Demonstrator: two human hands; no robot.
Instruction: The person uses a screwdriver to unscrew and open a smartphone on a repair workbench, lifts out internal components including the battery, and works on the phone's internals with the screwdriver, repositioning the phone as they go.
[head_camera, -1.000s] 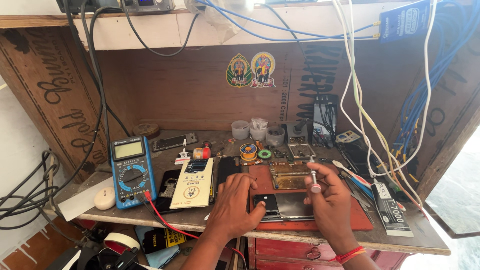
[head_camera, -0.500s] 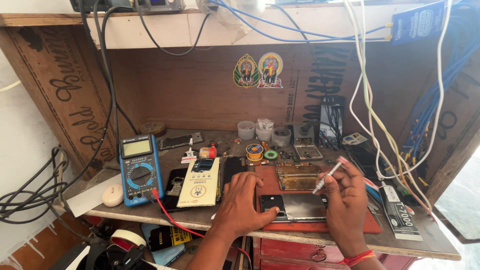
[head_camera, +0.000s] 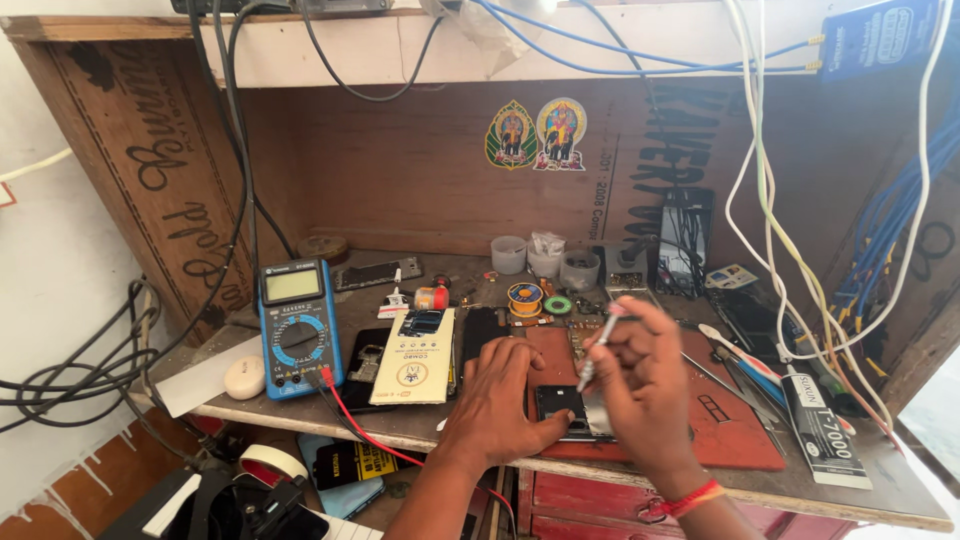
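Observation:
An opened phone (head_camera: 566, 410) lies on a red work mat (head_camera: 725, 430) at the front of the wooden bench. My left hand (head_camera: 502, 400) presses flat on the phone's left end and holds it down. My right hand (head_camera: 640, 365) grips a thin silver screwdriver (head_camera: 596, 350), tilted with its tip down over the phone's middle. A red thread circles my right wrist.
A blue multimeter (head_camera: 298, 325) with a red lead stands at the left, a cream phone battery (head_camera: 419, 355) beside it. A glue tube (head_camera: 822, 428) and tweezers lie right. Small cups (head_camera: 545, 260), solder spools and a charger sit at the back. Cables hang overhead.
My right hand has lifted the screwdriver, tilted it and brought it down toward the phone. The view has shifted slightly right. My left hand stays on the phone.

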